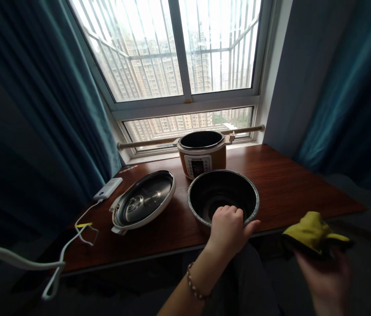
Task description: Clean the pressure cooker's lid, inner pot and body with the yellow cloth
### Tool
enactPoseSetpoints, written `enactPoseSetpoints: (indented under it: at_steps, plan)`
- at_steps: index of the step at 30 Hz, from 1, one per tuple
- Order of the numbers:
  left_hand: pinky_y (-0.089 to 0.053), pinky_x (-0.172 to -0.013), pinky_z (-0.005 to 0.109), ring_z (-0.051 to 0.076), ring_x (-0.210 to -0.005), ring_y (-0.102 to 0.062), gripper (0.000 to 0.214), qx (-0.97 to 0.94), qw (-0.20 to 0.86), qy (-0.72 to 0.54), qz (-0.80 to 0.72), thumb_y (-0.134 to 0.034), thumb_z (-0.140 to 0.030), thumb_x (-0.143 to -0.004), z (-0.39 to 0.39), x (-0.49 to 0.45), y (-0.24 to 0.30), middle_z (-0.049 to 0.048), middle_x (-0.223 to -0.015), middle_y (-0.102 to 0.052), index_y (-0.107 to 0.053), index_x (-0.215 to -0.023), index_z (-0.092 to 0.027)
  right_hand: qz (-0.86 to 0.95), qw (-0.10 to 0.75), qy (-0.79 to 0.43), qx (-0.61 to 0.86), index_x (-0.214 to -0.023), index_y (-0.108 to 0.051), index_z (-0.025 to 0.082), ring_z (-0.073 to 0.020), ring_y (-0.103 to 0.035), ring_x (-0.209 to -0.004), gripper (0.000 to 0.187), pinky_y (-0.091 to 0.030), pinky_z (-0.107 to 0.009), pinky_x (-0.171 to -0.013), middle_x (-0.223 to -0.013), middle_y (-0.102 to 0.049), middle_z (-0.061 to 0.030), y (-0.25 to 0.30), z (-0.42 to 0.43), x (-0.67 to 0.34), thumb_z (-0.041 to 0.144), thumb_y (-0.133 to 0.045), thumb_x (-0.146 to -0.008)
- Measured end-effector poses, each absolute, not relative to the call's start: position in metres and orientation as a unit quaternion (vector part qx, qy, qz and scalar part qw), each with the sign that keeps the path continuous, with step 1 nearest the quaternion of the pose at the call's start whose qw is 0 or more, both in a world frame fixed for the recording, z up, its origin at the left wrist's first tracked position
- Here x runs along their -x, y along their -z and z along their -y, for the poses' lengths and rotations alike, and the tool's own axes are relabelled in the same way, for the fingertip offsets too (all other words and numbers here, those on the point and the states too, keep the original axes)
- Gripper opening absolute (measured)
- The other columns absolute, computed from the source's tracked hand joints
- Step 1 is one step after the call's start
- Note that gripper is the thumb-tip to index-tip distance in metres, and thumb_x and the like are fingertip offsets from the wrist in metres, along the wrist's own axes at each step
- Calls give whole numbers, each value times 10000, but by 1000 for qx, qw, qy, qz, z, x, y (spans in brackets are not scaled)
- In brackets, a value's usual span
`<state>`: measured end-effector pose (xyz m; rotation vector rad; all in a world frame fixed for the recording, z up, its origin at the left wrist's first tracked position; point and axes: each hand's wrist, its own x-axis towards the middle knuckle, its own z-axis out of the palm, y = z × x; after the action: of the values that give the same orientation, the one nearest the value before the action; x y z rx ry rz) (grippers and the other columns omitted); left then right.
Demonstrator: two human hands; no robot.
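My left hand, with a braided bracelet at the wrist, is closed over the near rim of a dark inner pot; its fingers reach inside and the thumb points right. The pot sits upright at the table's front edge. Off to the right, past the table edge, my right hand holds a yellow cloth with a dark underside. Behind the pot stands an electric pressure cooker body with a control panel facing me. The cooker's lid lies upside down to the left.
A white power strip lies at the left of the wooden table, its white cord hanging over the front edge with a yellow tie. Blue curtains flank a barred window, and a rail crosses its sill.
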<state>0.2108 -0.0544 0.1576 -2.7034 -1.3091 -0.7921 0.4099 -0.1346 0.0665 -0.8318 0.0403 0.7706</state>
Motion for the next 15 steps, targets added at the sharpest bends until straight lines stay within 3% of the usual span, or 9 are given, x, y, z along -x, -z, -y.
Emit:
enactPoseSetpoints:
  at_steps: [4,7,10,15]
  plan:
    - [-487,-574,314,217,-603,-633,346,896,6,178,406,-556,-422,-797,46,-227,-151,76,-596,-653,-653,-601,-153,-29,842,-403,357,-1038,-629,322,-221,-588,-1009,348,-516,-423,-783,-1088,-634,16,-59,113,-407,416,-584,-706]
    - [-509,-738,337,187,-583,-640,302,899,19,192,393,-529,-317,-831,47,-228,-141,69,-579,-661,-665,-620,-148,-31,819,-440,366,-988,-636,314,-197,-616,-931,309,-532,-370,-733,-987,-660,31,-50,103,-401,365,-625,-684]
    - [-472,-884,359,155,-559,-632,302,908,21,210,363,-519,-315,-837,52,-223,-137,42,-558,-651,-646,-616,-151,-12,790,-491,367,-940,-644,279,-182,-621,-908,280,-529,-342,-761,-930,-668,29,-37,95,-384,318,-642,-663]
    - [-463,-924,346,137,-626,-647,298,900,-7,273,338,-470,-283,-860,66,-198,-142,20,-591,-643,-583,-611,-164,55,760,-546,350,-954,-645,240,-187,-601,-980,287,-489,-351,-872,-977,-667,8,-20,83,-348,336,-650,-684]
